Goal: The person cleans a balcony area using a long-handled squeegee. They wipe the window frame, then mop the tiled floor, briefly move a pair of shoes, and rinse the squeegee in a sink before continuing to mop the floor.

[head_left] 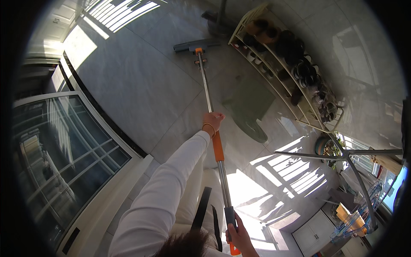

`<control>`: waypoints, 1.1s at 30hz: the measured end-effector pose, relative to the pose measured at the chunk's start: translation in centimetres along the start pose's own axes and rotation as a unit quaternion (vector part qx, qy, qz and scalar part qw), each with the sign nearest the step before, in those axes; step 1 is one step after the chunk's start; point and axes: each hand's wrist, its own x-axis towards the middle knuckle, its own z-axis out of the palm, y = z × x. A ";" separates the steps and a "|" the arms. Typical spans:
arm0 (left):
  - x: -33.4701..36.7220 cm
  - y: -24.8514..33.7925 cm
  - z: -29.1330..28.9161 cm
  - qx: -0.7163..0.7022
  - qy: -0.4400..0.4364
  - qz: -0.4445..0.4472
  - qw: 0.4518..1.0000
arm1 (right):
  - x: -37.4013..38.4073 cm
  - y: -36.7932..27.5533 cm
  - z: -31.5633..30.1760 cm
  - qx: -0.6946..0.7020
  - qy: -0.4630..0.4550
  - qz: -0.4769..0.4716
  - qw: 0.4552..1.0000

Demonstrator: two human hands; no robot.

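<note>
Both of my hands hold a long mop (208, 92) with a silver pole, orange parts and a wide grey head (197, 45). The head rests on the grey tiled floor, ahead of me. My left hand (212, 121), in a white sleeve with a bracelet at the wrist, is closed round the pole just above the orange sleeve grip (218, 146). Close to my body, my right hand (240, 237) wraps the dark handle end (230, 215), whose tip is orange.
A cream rack (265, 62) full of shoes stands right of the mop head. To the left is a white-framed glass door (72, 145) with a dark floor track (102, 118). A metal drying stand (346, 154) with blue hangers (355, 225) and a potted plant (330, 146) are at the right.
</note>
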 end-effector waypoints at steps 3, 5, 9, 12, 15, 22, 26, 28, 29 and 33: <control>-2.6 -3.0 3.6 0.065 -0.024 0.021 0.997 | -3.4 6.5 -0.4 -0.123 0.080 -0.007 0.989; -5.5 -5.9 5.2 0.111 -0.048 0.042 0.992 | -4.8 11.1 -1.4 -0.158 0.072 0.016 0.985; -12.9 -13.6 7.0 0.125 -0.052 0.020 0.991 | -8.1 20.2 -4.9 -0.202 0.023 0.054 0.978; -19.9 -21.2 8.7 0.130 -0.016 0.026 0.991 | -11.9 25.3 -9.4 -0.259 -0.013 0.070 0.963; -26.9 -27.9 11.0 0.111 0.008 0.013 0.994 | -16.0 26.6 -15.0 -0.358 -0.055 0.080 0.929; -29.3 -24.6 13.0 -0.313 0.066 -0.256 0.912 | -21.8 12.9 -21.6 -0.679 0.193 -0.121 0.698; -26.4 -19.6 8.2 -0.333 0.070 -0.240 0.909 | -23.6 3.9 -17.4 -0.735 0.224 -0.210 0.605; -25.3 -18.4 6.3 -0.333 0.017 -0.225 0.916 | -24.6 0.7 -15.7 -0.744 0.229 -0.235 0.583; -24.9 -18.2 5.7 -0.339 0.003 -0.229 0.912 | -25.0 -0.5 -15.0 -0.738 0.236 -0.256 0.578; -23.2 -17.9 4.8 -0.324 -0.020 -0.264 0.908 | -26.7 -3.5 -13.5 -0.736 0.243 -0.298 0.558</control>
